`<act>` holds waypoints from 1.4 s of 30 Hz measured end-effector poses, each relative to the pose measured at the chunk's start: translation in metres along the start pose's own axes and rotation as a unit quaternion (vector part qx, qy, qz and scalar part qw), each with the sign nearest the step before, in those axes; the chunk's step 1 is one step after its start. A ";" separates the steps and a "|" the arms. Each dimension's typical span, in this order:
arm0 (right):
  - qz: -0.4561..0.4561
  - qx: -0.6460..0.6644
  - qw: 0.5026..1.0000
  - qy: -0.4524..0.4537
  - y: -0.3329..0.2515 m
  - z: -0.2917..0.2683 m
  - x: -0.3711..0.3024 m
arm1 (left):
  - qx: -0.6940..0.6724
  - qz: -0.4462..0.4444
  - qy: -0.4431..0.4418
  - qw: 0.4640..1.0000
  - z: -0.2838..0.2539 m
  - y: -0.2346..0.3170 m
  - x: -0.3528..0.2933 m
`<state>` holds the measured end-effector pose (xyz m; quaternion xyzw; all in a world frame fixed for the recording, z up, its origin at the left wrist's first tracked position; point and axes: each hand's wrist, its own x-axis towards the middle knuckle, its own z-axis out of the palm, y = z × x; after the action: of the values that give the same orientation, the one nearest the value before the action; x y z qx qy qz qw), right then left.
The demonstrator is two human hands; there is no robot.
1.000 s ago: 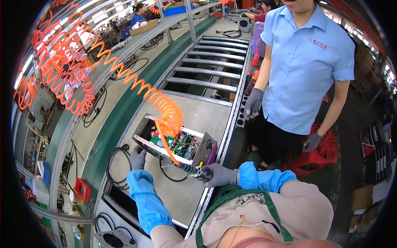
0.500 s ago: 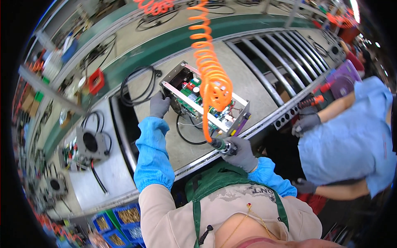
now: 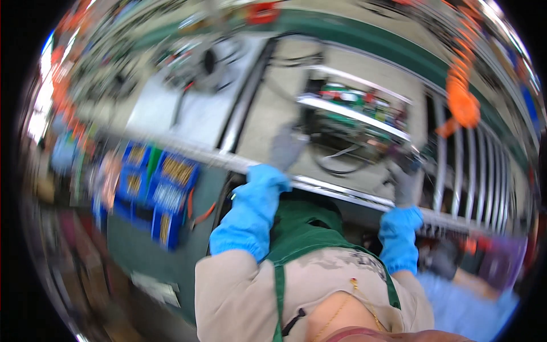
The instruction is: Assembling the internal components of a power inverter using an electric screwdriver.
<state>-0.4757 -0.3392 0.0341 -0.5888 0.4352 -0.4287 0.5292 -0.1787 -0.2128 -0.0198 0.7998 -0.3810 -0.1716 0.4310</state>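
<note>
An open metal chassis (image 3: 353, 118) with pale rails and a green circuit board (image 3: 342, 96) lies on the bench ahead of me. My grey-gloved left hand (image 3: 286, 148) is at its near left corner, fingers smeared by motion, so whether it grips the frame is unclear. At the near right corner, my gloved right hand (image 3: 403, 181) is closed round a dark, blurred air screwdriver (image 3: 411, 159). An orange coiled hose (image 3: 464, 108) trails toward that tool from the upper right. A black cable (image 3: 336, 168) loops on the bench between my hands.
Metal rollers (image 3: 470, 171) run along the right. Left of the bench gap, another unit with a round black fan (image 3: 209, 60) sits on a pale metal plate (image 3: 154, 114). Blue bins (image 3: 176, 168) of small parts and orange-handled pliers (image 3: 199, 215) lie lower left. A co-worker's blue sleeve (image 3: 467, 302) shows lower right.
The whole view has swung leftward and blurred. My left hand has shifted from the chassis's far left end to its near left corner. My right hand has moved to the chassis's near right corner.
</note>
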 end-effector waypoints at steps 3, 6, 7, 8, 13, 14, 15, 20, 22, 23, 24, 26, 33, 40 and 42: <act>0.080 0.081 0.993 0.017 0.033 -0.031 0.000 | -0.009 0.026 -0.040 0.999 -0.010 -0.017 -0.037; 0.083 0.230 0.970 -0.007 0.040 -0.050 -0.005 | 0.018 -0.089 -0.014 0.996 -0.058 -0.034 -0.089; 0.098 0.268 0.958 -0.026 0.043 -0.061 -0.003 | 0.003 -0.122 0.016 0.992 -0.076 -0.045 -0.106; 0.088 0.272 0.957 -0.048 0.044 -0.070 0.003 | -0.003 -0.155 0.072 0.985 -0.093 -0.059 -0.123; -0.026 0.312 0.950 -0.015 -0.017 -0.064 -0.002 | 0.097 -0.269 0.346 0.893 -0.212 -0.121 -0.186; -0.017 0.322 0.939 -0.117 -0.023 -0.077 0.007 | 0.120 -0.294 0.417 0.851 -0.235 -0.140 -0.205; -0.069 0.289 0.954 -0.044 -0.030 -0.073 0.006 | 0.195 -0.248 0.476 0.821 -0.252 -0.154 -0.212; -0.105 0.294 0.950 -0.007 -0.060 -0.063 0.007 | 0.313 -0.473 0.261 0.781 -0.285 -0.159 -0.225; -0.132 0.308 0.942 -0.032 -0.067 -0.045 0.008 | 0.296 -0.418 0.244 0.824 -0.296 -0.184 -0.231; -0.117 0.342 0.929 -0.080 -0.058 -0.058 0.011 | 0.297 -0.399 0.236 0.835 -0.297 -0.205 -0.228; -0.076 0.367 0.911 -0.175 -0.046 -0.067 0.027 | 0.258 -0.373 0.246 0.857 -0.303 -0.229 -0.251; -0.101 0.350 0.918 -0.159 -0.047 -0.052 0.021 | 0.201 -0.350 0.231 0.886 -0.308 -0.253 -0.249; -0.143 0.322 0.928 -0.117 -0.048 -0.048 0.010 | 0.174 -0.348 0.370 0.843 -0.293 -0.204 -0.229; -0.134 0.352 0.922 -0.091 -0.053 -0.052 0.010 | 0.218 -0.318 0.463 0.798 -0.349 -0.214 -0.225; -0.048 0.458 0.840 -0.287 -0.082 -0.040 -0.012 | 0.359 -0.297 0.347 0.814 -0.368 -0.247 -0.187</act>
<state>-0.5124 -0.3323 0.1177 -0.3966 -0.0109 -0.4157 0.8184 0.0349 0.2179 -0.0229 0.9784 0.0150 0.1464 0.1451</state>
